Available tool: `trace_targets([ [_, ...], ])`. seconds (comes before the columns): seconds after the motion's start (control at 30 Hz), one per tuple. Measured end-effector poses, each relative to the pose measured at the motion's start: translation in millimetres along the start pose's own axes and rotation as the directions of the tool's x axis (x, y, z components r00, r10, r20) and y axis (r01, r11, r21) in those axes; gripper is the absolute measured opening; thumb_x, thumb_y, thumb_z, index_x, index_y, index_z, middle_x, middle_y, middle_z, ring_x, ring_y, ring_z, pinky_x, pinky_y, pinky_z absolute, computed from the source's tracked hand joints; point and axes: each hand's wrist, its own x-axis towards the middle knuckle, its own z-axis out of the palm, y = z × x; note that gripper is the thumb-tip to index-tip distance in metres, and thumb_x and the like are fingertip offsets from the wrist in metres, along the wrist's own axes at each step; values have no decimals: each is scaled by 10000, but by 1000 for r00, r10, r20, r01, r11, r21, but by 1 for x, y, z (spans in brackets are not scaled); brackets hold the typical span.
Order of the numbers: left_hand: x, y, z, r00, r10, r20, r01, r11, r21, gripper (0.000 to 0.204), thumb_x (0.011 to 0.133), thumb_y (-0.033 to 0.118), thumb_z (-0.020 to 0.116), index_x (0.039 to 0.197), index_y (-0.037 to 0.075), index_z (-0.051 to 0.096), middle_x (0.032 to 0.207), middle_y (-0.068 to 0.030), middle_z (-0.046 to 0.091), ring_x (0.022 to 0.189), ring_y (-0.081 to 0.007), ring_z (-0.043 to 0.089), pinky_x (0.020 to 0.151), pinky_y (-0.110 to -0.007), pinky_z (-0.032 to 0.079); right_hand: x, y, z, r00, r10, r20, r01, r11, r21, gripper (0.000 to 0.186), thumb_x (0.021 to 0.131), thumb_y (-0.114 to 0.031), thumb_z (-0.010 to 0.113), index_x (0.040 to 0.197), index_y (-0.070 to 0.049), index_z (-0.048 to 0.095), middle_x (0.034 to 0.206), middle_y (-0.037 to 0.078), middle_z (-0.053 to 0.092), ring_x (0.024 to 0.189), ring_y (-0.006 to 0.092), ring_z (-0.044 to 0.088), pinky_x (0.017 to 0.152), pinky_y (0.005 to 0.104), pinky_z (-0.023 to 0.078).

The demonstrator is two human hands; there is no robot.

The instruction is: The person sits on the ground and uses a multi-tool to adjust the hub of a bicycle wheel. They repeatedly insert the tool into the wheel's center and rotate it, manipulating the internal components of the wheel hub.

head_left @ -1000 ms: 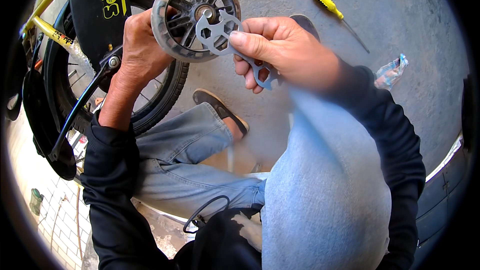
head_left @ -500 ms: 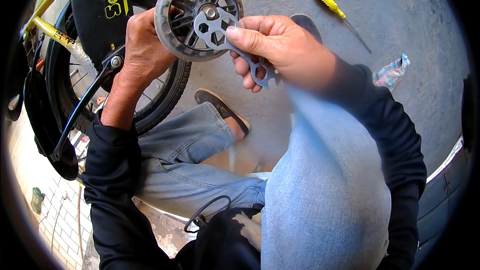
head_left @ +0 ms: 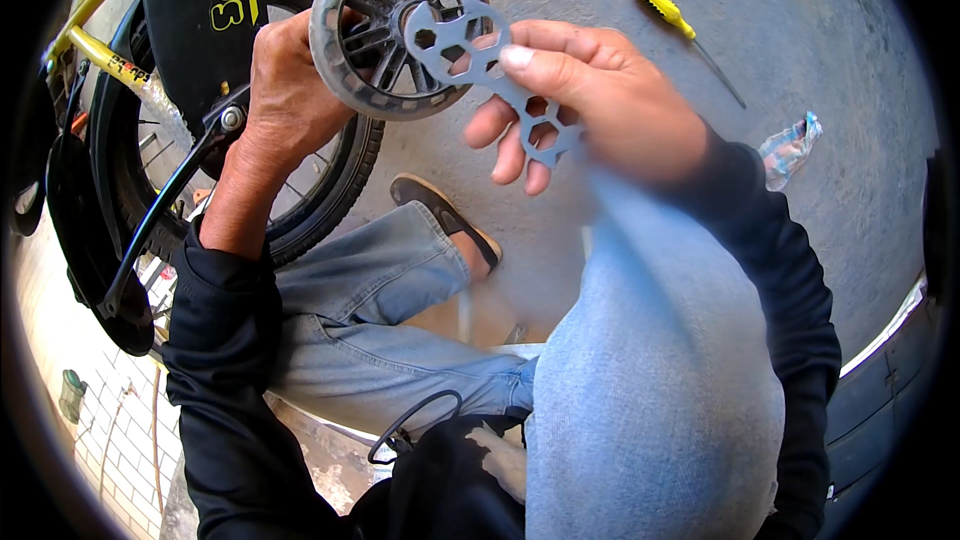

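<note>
My left hand (head_left: 292,90) grips a small training wheel (head_left: 345,65) with a clear tyre and black spokes, its fingers partly hidden behind the rim. Between the thumb and fingers of my right hand (head_left: 590,90) is a flat grey multi-hole spanner (head_left: 460,48). One end of the spanner overlaps the wheel's hub and covers most of it. Whether the spanner touches the hub nut I cannot tell. Right behind my left wrist stands a bicycle wheel (head_left: 365,165) with a black tyre, beside a black chain guard (head_left: 195,30) and a crank arm (head_left: 165,210).
A yellow-handled screwdriver (head_left: 660,2) lies on the concrete floor (head_left: 800,50) at the far right. Nearer, a crumpled plastic wrapper (head_left: 792,148) rests on the floor. The bicycle's yellow frame tube (head_left: 105,60) is at the far left. My jeans-clad knee (head_left: 650,370) rises below my right hand.
My right hand has drawn slightly right, with the spanner turned in its fingers. The hub nut, visible before, is now covered by the spanner. My left hand and the small wheel have stayed nearly still.
</note>
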Motion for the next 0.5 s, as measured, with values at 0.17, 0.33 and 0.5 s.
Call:
trace_targets([
  [0.17, 1, -1, 0, 1000, -6, 8, 6, 1000, 23, 213, 664, 65, 738, 835, -17, 642, 690, -114, 655, 617, -166, 643, 600, -260, 505, 5, 19, -13, 926, -350, -143, 271, 878, -394, 425, 945, -363, 456, 1134, 1, 569, 862, 97, 634, 694, 149, 611, 601, 262, 523],
  [0.33, 0, -4, 1, 1000, -28, 11, 28, 1000, -3, 213, 667, 64, 741, 838, -18, 644, 694, -113, 657, 620, -168, 644, 601, -263, 508, 8, 19, -17, 798, -602, -30, 369, 527, -766, 355, 924, -309, 520, 1134, -32, 589, 816, 81, 612, 674, 169, 573, 634, 284, 506],
  [0.5, 0, -2, 1, 999, -31, 20, 31, 999, -18, 222, 664, 64, 745, 845, -19, 645, 700, -114, 659, 616, -169, 643, 603, -257, 510, 14, 21, -16, 693, -714, 99, 404, 271, -874, 342, 857, -183, 611, 1183, -86, 574, 806, 71, 586, 706, 181, 562, 668, 287, 506],
])
